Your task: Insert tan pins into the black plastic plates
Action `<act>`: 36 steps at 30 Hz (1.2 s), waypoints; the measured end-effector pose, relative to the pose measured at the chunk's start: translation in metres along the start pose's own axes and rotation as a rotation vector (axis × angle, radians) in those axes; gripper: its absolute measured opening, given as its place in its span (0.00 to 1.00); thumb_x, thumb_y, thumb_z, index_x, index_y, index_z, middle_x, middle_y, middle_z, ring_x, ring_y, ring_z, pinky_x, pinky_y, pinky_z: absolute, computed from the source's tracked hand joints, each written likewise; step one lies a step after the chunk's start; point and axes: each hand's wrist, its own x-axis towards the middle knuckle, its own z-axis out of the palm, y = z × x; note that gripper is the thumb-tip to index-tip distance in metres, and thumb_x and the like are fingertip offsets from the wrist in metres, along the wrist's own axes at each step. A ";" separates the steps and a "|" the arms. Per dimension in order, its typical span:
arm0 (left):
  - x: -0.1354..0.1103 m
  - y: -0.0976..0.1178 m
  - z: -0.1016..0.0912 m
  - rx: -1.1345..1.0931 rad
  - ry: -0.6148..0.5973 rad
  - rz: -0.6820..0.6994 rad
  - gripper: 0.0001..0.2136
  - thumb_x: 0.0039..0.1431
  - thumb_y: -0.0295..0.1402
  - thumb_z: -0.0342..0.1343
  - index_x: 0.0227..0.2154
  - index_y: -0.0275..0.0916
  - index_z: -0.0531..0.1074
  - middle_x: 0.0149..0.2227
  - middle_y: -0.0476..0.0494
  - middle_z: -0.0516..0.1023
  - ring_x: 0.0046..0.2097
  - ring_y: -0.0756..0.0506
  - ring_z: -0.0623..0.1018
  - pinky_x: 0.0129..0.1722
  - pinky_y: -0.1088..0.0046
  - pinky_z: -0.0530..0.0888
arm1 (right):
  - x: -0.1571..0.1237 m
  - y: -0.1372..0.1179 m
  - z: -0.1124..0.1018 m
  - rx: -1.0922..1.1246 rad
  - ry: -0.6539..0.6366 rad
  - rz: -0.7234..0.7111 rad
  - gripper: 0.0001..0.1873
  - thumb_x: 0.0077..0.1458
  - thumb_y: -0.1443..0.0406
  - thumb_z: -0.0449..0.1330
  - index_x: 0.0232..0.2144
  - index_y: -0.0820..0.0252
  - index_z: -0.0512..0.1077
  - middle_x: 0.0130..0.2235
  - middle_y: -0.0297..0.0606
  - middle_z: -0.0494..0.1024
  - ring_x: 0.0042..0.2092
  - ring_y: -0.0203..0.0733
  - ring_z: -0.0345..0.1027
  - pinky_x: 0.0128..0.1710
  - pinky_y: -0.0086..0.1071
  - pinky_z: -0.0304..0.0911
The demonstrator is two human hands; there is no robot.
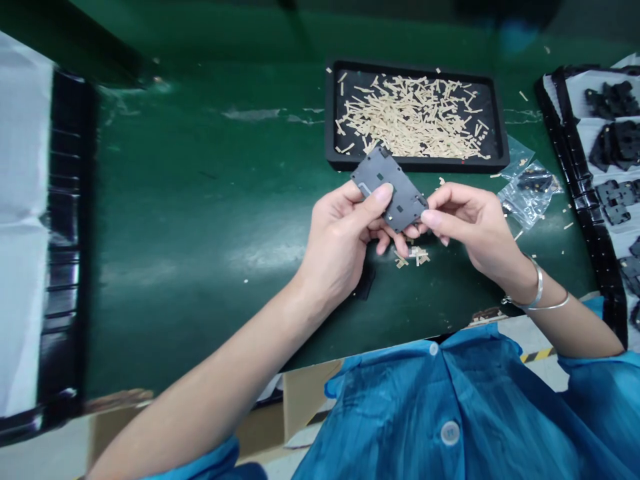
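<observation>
A flat, dark grey plastic plate (pixel 383 177) with small cutouts and raised edges is tilted above the table. My left hand (pixel 343 230) is closed on it, thumb across its face and fingers underneath. At the plate's lower right corner, my right hand (pixel 467 217) has its thumb and forefinger pinched together against the edge; whether a small piece sits between them is hidden. Beneath the hands lies a small heap of pale strips (pixel 415 257). A black piece (pixel 365 283) lies on the table, partly covered by my left wrist.
Behind the hands stands a black tray (pixel 417 164) holding many pale strips (pixel 410 117). A clear plastic bag (pixel 533 193) with dark parts lies right of it. Black-edged, white-lined containers flank the green table (pixel 200 233); the right one holds black plastic parts (pixel 617 143).
</observation>
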 end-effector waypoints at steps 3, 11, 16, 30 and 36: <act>0.001 0.000 -0.001 0.040 0.039 0.036 0.09 0.57 0.34 0.58 0.24 0.37 0.68 0.20 0.49 0.78 0.17 0.52 0.74 0.14 0.79 0.60 | 0.003 0.001 -0.004 0.125 -0.008 0.095 0.16 0.52 0.53 0.64 0.26 0.60 0.73 0.24 0.31 0.74 0.23 0.28 0.63 0.20 0.23 0.57; 0.003 -0.008 -0.003 0.148 -0.028 0.048 0.10 0.52 0.39 0.62 0.28 0.37 0.70 0.19 0.50 0.77 0.15 0.51 0.73 0.13 0.78 0.57 | 0.010 0.010 -0.009 0.125 0.015 0.180 0.20 0.43 0.54 0.71 0.34 0.60 0.74 0.22 0.28 0.73 0.23 0.29 0.63 0.19 0.23 0.56; 0.006 -0.006 -0.003 0.144 -0.025 0.098 0.09 0.55 0.36 0.59 0.26 0.38 0.66 0.18 0.51 0.74 0.15 0.52 0.72 0.12 0.80 0.57 | 0.008 0.005 -0.010 0.058 -0.063 0.226 0.20 0.45 0.51 0.68 0.30 0.61 0.73 0.20 0.28 0.72 0.20 0.28 0.60 0.19 0.24 0.55; 0.022 0.004 -0.019 0.224 0.190 0.277 0.06 0.60 0.29 0.53 0.27 0.39 0.64 0.19 0.54 0.69 0.17 0.56 0.64 0.17 0.80 0.59 | 0.112 -0.040 -0.063 -0.997 0.635 -0.339 0.12 0.52 0.70 0.63 0.41 0.59 0.73 0.29 0.33 0.76 0.32 0.38 0.68 0.40 0.37 0.62; 0.018 0.002 -0.015 0.269 0.143 0.230 0.09 0.59 0.30 0.53 0.23 0.38 0.65 0.17 0.53 0.66 0.17 0.55 0.61 0.17 0.77 0.55 | 0.019 -0.019 -0.017 -1.131 -0.216 -0.441 0.02 0.53 0.68 0.63 0.28 0.58 0.75 0.30 0.35 0.78 0.33 0.40 0.70 0.33 0.33 0.62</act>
